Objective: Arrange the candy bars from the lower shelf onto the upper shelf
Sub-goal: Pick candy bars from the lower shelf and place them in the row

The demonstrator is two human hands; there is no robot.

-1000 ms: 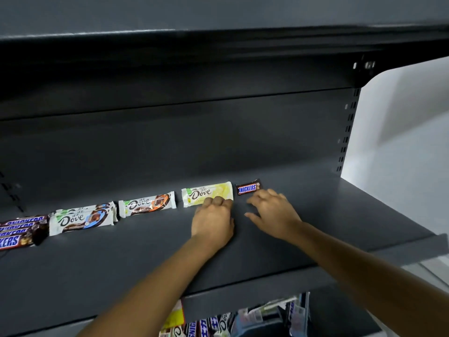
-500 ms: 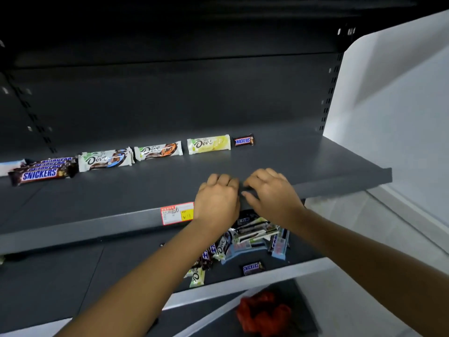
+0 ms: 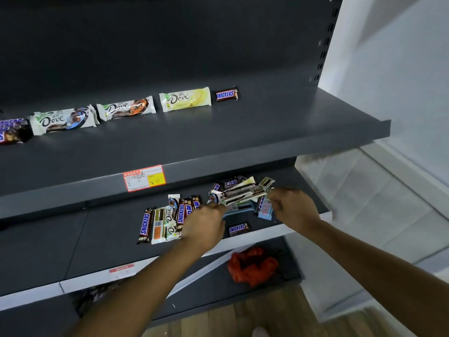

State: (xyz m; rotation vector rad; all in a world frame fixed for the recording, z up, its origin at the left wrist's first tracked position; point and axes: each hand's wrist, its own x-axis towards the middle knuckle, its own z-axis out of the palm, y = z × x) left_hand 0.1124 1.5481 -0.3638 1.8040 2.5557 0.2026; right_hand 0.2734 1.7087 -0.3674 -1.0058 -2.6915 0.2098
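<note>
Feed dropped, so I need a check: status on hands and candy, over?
Left hand and right hand at the pile on the lower shelf, grip unclear. Row of bars on the upper shelf. Nothing blocking.

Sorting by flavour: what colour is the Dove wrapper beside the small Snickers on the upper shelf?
That wrapper is pale yellow, clearest in head view.

candy bars jumbled, lower shelf
</note>
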